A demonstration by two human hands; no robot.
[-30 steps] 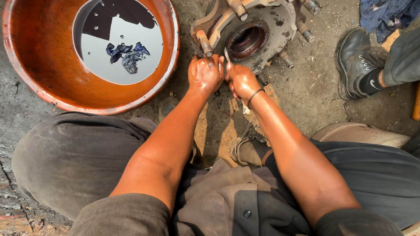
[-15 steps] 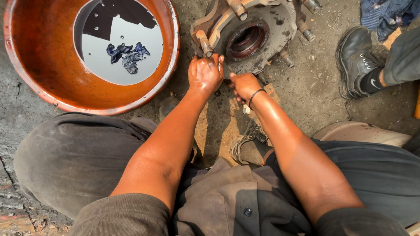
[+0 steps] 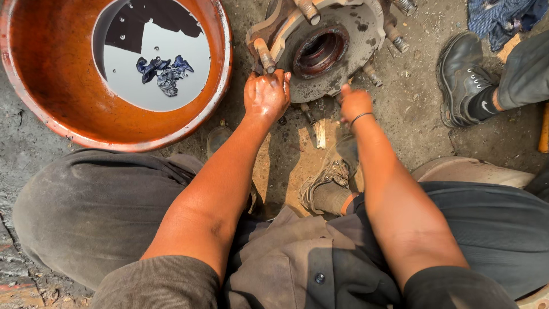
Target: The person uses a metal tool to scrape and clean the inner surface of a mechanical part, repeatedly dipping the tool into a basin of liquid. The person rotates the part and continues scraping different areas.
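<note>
While both hands work at the near rim of one rusty wheel hub [image 3: 329,48], lying flat on the dirt ground [image 3: 412,120] at far centre, the two are apart, w/ a gap between them. Left hand [image 3: 266,94] is on the hub's near-left edge, fingers bent over the rim just below one threaded stud [image 3: 264,55]; can't tell if it grips anything. Right hand [image 3: 354,103] is closed in a loose fist at the near-right edge, a thin band on the wrist; what it holds, if anything, is hidden. Studs in view approx. 5, sticking out round the hub's dark centre bore. One small flat metal piece [image 3: 321,134] lies on the ground betw. the forearms, near the hub. Far left: one big orange-brown basin [image 3: 51,97] w/ liquid and one dark rag [image 3: 163,71] in it. Far right: one black boot [image 3: 460,80] of another person, and one blue cloth [image 3: 503,14] at the far-right corner. One worn shoe [image 3: 329,177] of the wearer sits near centre.
</note>
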